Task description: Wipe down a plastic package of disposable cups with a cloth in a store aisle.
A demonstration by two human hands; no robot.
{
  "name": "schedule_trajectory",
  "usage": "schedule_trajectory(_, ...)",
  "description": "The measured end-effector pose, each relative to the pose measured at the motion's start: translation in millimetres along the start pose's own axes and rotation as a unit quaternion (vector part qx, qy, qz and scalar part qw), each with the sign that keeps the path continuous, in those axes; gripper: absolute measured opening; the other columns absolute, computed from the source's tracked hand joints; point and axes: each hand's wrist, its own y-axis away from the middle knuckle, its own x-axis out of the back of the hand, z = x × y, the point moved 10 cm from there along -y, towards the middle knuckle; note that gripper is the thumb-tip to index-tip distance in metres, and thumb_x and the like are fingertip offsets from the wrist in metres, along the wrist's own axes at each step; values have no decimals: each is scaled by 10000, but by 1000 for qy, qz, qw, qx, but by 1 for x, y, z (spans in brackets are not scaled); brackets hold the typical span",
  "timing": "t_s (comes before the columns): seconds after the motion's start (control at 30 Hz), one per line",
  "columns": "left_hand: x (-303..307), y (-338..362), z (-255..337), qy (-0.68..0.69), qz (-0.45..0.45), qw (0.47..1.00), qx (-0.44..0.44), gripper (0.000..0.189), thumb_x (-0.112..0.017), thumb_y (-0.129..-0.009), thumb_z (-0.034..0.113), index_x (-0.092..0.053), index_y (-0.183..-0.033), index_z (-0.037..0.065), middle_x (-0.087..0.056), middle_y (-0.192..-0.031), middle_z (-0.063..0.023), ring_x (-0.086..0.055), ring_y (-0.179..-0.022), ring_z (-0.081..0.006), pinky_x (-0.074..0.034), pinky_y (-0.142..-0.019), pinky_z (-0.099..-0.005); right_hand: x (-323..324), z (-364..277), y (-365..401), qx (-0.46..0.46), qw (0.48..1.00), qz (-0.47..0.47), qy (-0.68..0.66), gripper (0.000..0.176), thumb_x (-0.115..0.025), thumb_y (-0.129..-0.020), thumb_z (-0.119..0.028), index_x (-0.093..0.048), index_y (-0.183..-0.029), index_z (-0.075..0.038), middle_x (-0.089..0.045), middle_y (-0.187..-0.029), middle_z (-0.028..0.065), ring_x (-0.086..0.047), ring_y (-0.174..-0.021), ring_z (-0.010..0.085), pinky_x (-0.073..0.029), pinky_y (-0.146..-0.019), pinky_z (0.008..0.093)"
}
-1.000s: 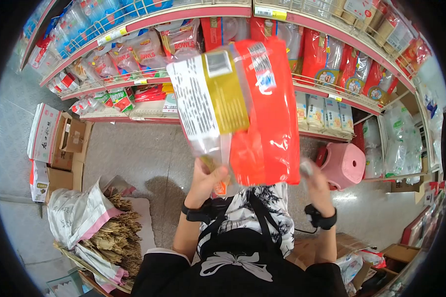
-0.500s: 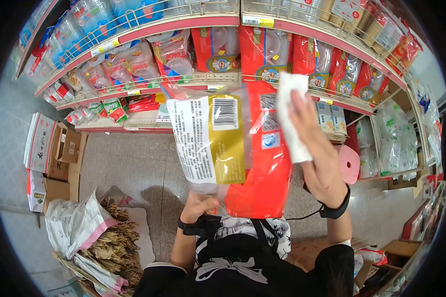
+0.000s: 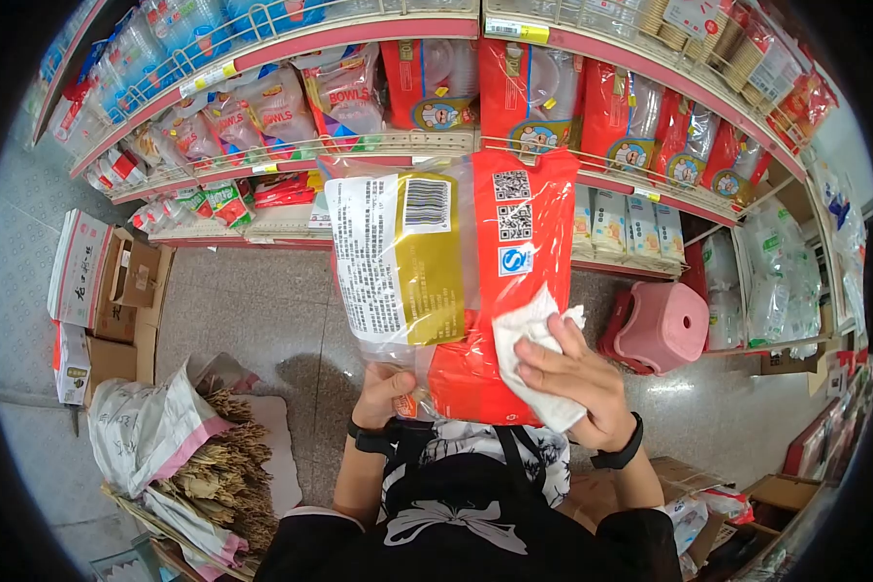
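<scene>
A red and clear plastic package (image 3: 456,281) is held up before me, its back side with barcode, QR codes and printed text facing up. What it contains is hard to make out. My left hand (image 3: 388,390) grips its lower left corner, thumb on top. With fingers pressed down, my right hand (image 3: 577,378) holds a white cloth (image 3: 538,359) against the package's lower right part.
Shelves ahead carry red packs (image 3: 533,97) and bags of bowls (image 3: 349,97). A pink stool (image 3: 660,328) stands on the floor to the right. At left are cardboard boxes (image 3: 134,276) and a white sack (image 3: 155,432) with dried plant stalks.
My right hand has moved down with the white cloth, from beside the package's upper right edge onto its lower right part. My left hand keeps its grip at the corner.
</scene>
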Motion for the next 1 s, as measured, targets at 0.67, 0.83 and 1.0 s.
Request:
schedule_trajectory(0.67, 14, 2, -4, -56, 2, 997, 45, 702, -772, -726, 134, -396, -1295, -36, -564, -1168, -160, -624, -848, -181, -522, -716, -278, 104, 82, 60, -198, 801, 517, -226, 377, -477, -916, -208, -485, -1211, 28, -521, -1216, 91, -510, -1123, 199, -418, -939, 354)
schedule_trajectory(0.83, -21, -5, 4, -139, -39, 990, -1, 836, -811, -689, 136, -320, -1348, -14, -494, -1271, -107, -479, -1164, -200, -358, -1009, -336, 79, 16, -49, -85, 972, 218, 15, 496, -444, -868, -58, -372, -1352, 27, -370, -1409, 164, -319, -1325, 299, -233, -1086, 393)
schedule_trajectory(1.0, -9, -3, -2, -122, -20, 992, 1, 813, -815, -691, 161, -333, -1323, -10, -516, -1204, -101, -525, -1048, -172, -455, -843, -294, 33, -5, -71, 7, 989, 35, 142, 657, -467, -750, 49, -355, -1392, -31, -311, -1456, 173, -229, -1364, 385, -167, -1119, 444)
